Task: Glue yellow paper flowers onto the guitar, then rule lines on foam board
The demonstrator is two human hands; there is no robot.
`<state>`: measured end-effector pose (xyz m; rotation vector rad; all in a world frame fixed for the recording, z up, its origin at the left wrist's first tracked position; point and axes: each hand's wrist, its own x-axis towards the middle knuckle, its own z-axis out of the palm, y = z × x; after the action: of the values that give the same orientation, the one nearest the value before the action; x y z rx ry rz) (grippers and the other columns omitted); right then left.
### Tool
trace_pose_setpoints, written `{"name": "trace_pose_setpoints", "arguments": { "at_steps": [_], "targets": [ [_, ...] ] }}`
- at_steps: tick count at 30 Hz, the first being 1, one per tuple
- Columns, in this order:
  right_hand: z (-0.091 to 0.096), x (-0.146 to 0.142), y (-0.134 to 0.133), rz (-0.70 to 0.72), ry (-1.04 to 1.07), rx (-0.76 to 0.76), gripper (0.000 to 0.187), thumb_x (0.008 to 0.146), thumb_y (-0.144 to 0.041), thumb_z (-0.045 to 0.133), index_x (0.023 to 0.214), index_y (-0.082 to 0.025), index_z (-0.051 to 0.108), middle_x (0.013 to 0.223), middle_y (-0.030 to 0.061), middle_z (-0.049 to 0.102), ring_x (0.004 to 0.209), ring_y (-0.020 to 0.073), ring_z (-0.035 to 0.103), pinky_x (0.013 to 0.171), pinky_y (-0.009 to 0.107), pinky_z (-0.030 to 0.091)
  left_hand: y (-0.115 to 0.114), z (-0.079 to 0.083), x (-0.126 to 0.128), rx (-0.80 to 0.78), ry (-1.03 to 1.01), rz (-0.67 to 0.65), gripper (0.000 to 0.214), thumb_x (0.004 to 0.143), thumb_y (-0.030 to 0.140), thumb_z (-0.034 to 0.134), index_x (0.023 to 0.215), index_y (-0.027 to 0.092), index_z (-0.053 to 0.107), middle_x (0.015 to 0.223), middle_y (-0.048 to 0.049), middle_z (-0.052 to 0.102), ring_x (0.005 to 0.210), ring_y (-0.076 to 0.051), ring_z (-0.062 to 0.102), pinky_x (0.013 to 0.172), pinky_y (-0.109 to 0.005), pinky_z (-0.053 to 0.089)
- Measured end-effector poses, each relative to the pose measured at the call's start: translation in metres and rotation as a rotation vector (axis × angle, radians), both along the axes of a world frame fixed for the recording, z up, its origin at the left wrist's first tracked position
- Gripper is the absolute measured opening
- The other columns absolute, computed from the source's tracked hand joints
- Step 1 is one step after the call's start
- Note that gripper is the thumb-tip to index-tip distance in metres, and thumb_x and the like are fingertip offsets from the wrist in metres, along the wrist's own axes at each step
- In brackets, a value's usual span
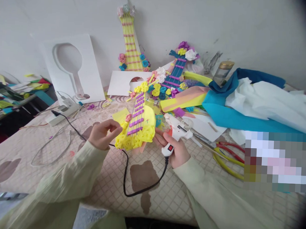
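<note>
A small yellow craft guitar (149,116) with purple frets, string lines and crumpled yellow flowers along its bottom edge stands tilted in front of me. My left hand (102,134) is at its left side, thumb and fingers drawn together in a pinch by the flowers. Whatever lies between those fingertips is too small to make out. My right hand (178,151) grips a white hot glue gun (179,129) with a red switch, its nozzle pointing up and left. The fingertips of that hand reach to the guitar's lower right edge; whether they touch it is unclear.
A black cord (126,181) loops across the patterned tablecloth (174,196). Behind stand a yellow guitar (130,42), a blue guitar (176,73) and a white cut-out board (90,68). Scissors (228,161), blue fabric (219,110) and a jar (223,72) lie right; a power strip (63,112) lies left.
</note>
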<state>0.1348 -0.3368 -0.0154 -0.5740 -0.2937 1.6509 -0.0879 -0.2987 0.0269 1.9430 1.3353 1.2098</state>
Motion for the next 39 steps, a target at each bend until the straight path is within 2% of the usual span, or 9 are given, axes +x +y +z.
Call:
{"name": "trace_pose_setpoints", "arguments": {
  "at_steps": [3,7,13,19,23,28,33,36,39],
  "targets": [
    [-0.001,-0.004,0.002,-0.028,-0.058,0.026,0.037,0.047,-0.016,0.080,0.073,-0.017,0.054,0.081,0.0058,0.065,0.085,0.0257,0.061,0.072,0.037,0.053,-0.023,-0.010,-0.021,-0.028,-0.020,0.164,0.012,0.067,0.028,0.062,0.066,0.018,0.057,0.062,0.0013,0.054,0.060,-0.012,0.047,0.056,-0.024,0.037],
    [-0.007,-0.012,0.004,-0.164,-0.231,0.047,0.036,0.047,-0.015,0.078,0.075,-0.013,0.057,0.076,0.0067,0.065,0.074,0.0226,0.062,0.068,0.034,0.053,-0.052,-0.026,-0.038,-0.107,-0.097,0.272,0.012,0.066,0.030,0.062,0.066,0.018,0.057,0.064,0.0011,0.054,0.062,-0.012,0.046,0.057,-0.024,0.038],
    [-0.023,-0.008,0.006,-0.389,-0.564,-0.026,0.030,0.050,-0.015,0.076,0.073,-0.010,0.057,0.067,0.0038,0.063,0.062,0.0147,0.059,0.056,0.022,0.049,-0.081,-0.044,-0.045,-0.164,-0.135,0.289,0.013,0.067,0.031,0.062,0.066,0.019,0.057,0.062,0.0004,0.052,0.060,-0.013,0.046,0.054,-0.024,0.038],
    [-0.021,0.014,0.013,-0.582,-0.789,0.034,0.027,0.055,-0.016,0.075,0.076,-0.013,0.057,0.071,0.0013,0.063,0.067,0.0140,0.060,0.064,0.022,0.050,-0.088,-0.053,-0.049,-0.152,-0.109,0.263,0.013,0.069,0.031,0.061,0.067,0.018,0.057,0.061,0.0005,0.053,0.058,-0.012,0.048,0.054,-0.023,0.040],
    [-0.020,0.022,0.015,-0.597,-0.789,0.093,0.023,0.057,-0.017,0.073,0.073,-0.015,0.056,0.071,0.0012,0.063,0.068,0.0160,0.062,0.067,0.025,0.052,-0.078,-0.048,-0.046,-0.155,-0.026,0.166,0.014,0.070,0.030,0.058,0.067,0.017,0.058,0.062,-0.0012,0.056,0.059,-0.013,0.051,0.055,-0.024,0.042],
    [-0.016,0.026,0.021,-0.601,-0.617,0.082,0.025,0.052,-0.014,0.073,0.071,-0.013,0.056,0.070,0.0039,0.064,0.066,0.0178,0.063,0.063,0.025,0.053,-0.042,-0.037,-0.035,-0.224,-0.023,0.081,0.020,0.066,0.036,0.059,0.067,0.016,0.061,0.067,-0.0045,0.062,0.064,-0.015,0.055,0.061,-0.026,0.045],
    [0.016,0.060,0.026,-0.729,-0.401,0.061,0.030,0.045,-0.004,0.073,0.069,-0.011,0.056,0.067,0.0054,0.063,0.062,0.0172,0.061,0.054,0.023,0.053,-0.009,-0.040,-0.030,-0.325,-0.155,0.168,0.037,0.057,0.046,0.063,0.077,0.015,0.060,0.081,-0.0073,0.063,0.077,-0.018,0.057,0.070,-0.029,0.046],
    [0.038,0.093,0.021,-0.787,-0.292,0.079,0.024,0.053,0.003,0.064,0.069,-0.011,0.056,0.069,0.0053,0.062,0.062,0.0130,0.059,0.052,0.020,0.051,0.003,-0.047,-0.029,-0.446,-0.173,0.166,0.051,0.049,0.054,0.064,0.081,0.015,0.059,0.088,-0.0087,0.063,0.080,-0.019,0.057,0.067,-0.029,0.046],
    [0.050,0.120,0.013,-0.850,-0.160,0.177,0.025,0.060,0.010,0.052,0.067,-0.013,0.056,0.072,0.0039,0.059,0.068,0.0092,0.058,0.057,0.019,0.049,0.015,-0.054,-0.026,-0.534,-0.144,0.150,0.055,0.046,0.059,0.063,0.079,0.016,0.059,0.085,-0.0076,0.064,0.074,-0.019,0.057,0.057,-0.028,0.045]
  ]
}}
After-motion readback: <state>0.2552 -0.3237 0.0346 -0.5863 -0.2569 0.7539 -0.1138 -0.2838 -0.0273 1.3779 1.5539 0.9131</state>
